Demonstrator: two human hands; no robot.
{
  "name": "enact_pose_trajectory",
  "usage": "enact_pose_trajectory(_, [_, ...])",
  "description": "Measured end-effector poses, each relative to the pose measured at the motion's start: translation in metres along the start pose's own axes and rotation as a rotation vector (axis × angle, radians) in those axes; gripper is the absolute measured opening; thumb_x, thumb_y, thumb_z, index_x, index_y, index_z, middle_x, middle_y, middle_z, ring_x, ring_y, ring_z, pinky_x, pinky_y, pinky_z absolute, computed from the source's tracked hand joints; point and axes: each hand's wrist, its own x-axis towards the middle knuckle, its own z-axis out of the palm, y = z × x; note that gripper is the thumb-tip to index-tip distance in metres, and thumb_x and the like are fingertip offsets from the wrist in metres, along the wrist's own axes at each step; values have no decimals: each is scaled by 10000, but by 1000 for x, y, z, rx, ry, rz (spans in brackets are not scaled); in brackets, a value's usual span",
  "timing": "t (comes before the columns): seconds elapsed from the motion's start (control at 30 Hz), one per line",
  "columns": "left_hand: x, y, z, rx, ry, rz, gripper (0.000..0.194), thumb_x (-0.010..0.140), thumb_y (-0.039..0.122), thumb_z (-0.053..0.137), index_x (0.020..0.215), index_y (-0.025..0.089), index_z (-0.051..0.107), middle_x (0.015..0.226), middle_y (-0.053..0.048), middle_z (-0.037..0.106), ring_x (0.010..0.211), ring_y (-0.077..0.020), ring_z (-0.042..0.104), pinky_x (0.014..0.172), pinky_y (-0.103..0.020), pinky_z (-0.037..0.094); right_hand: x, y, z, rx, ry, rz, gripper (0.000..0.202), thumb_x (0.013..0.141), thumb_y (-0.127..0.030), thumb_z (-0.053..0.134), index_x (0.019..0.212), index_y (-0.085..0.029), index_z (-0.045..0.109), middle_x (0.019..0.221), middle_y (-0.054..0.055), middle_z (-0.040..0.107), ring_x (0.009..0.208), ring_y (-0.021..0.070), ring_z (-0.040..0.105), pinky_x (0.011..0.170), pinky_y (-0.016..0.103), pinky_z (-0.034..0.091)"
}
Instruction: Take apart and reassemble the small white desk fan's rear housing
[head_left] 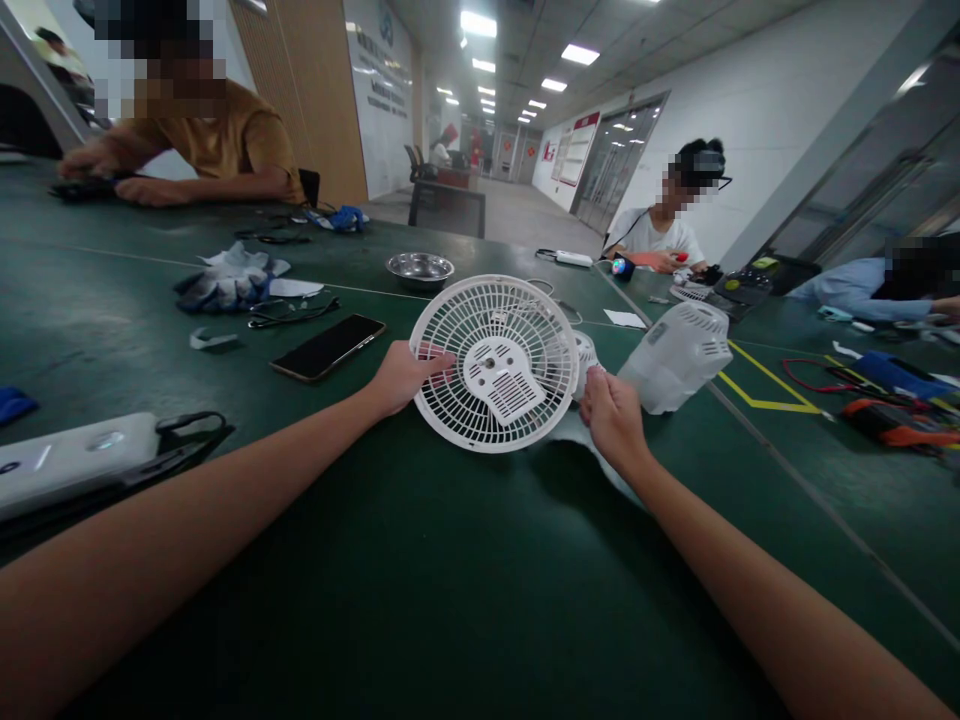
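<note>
A round white fan grille (517,385) is held up over the green table, its flat hub plate facing me. My left hand (409,376) grips its left rim, the thumb lying over the slats. At the right, my right hand (611,408) is closed beside the rim, fingers curled; what it pinches is too small to make out. Behind the grille's right edge a white rounded part (586,362) shows partly. A translucent white housing (679,357) with slots stands just beyond my right hand.
On the green table (420,580) a black phone (328,348), gloves (229,278), a metal bowl (420,268) and a white device (82,460) lie left and behind. Tools (896,422) lie at right. Several people sit around the table.
</note>
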Motion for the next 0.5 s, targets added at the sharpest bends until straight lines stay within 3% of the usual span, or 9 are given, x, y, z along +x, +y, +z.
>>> enact_pose_trajectory(0.13, [-1,1,1,1,10,8,132,792,211,838,894,154,776,845,-78,784,737,-201,748,719,-366,639,-11,0,23,232,-153,145,250,930,-493,704,988,-289,572,561,-107,448,437,103,383,415,233,339])
enact_pose_trajectory(0.2, [-1,0,1,5,8,22,129,786,209,839,889,159,780,848,-79,789,740,-205,750,717,-367,641,-14,-1,29,317,-191,225,350,859,-425,788,1111,-316,571,660,-93,582,484,120,499,443,251,443])
enact_pose_trajectory(0.33, [-1,-3,1,47,52,90,132,788,229,833,882,152,782,815,-85,789,717,-214,748,707,-378,639,-18,-11,34,546,-245,419,359,904,-557,706,1171,-345,595,985,-10,764,776,222,725,621,381,613])
enact_pose_trajectory(0.5, [-6,0,2,179,86,241,164,816,337,831,850,183,786,764,-59,780,704,-222,739,720,-387,636,-22,-22,33,646,-439,526,364,937,-627,608,1119,-318,673,1090,35,799,1100,299,742,838,484,636])
